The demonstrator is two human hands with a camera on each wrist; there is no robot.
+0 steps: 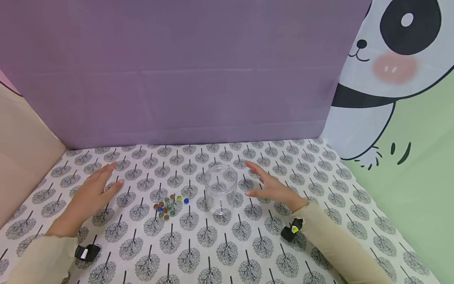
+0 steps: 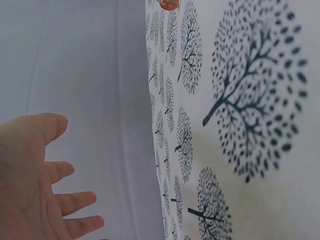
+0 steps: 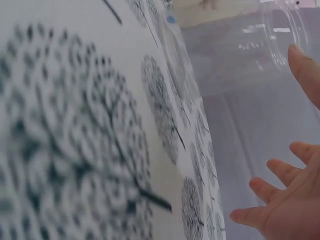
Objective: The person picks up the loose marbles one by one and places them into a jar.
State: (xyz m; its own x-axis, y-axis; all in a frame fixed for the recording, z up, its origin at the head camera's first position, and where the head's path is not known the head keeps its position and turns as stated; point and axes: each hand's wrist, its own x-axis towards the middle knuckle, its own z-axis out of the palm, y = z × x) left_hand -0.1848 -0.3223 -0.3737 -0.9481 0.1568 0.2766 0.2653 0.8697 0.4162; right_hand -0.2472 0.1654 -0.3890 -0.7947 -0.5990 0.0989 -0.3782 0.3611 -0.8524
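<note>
A clear jar (image 1: 221,193) stands upright on the patterned cloth, seemingly without contents. Left of it lies a loose cluster of small glass marbles (image 1: 167,210), with a blue marble (image 1: 186,200) nearest the jar. My left hand (image 1: 88,194), fingers extended and thumb apart, hovers left of the marbles, holding nothing; the left wrist view shows its spread fingers too (image 2: 76,201). Just right of the jar, my right hand (image 1: 272,188) is held with its fingers parted, not touching it. In the right wrist view, the jar (image 3: 280,35) appears beyond my right hand (image 3: 290,195).
The cloth (image 1: 209,272) with a tree print covers the table. A purple curtain (image 1: 191,79) rises behind its back edge. At the right is a pale green wall covering with a panda picture (image 1: 365,126); a beige panel (image 1: 25,138) stands at the left.
</note>
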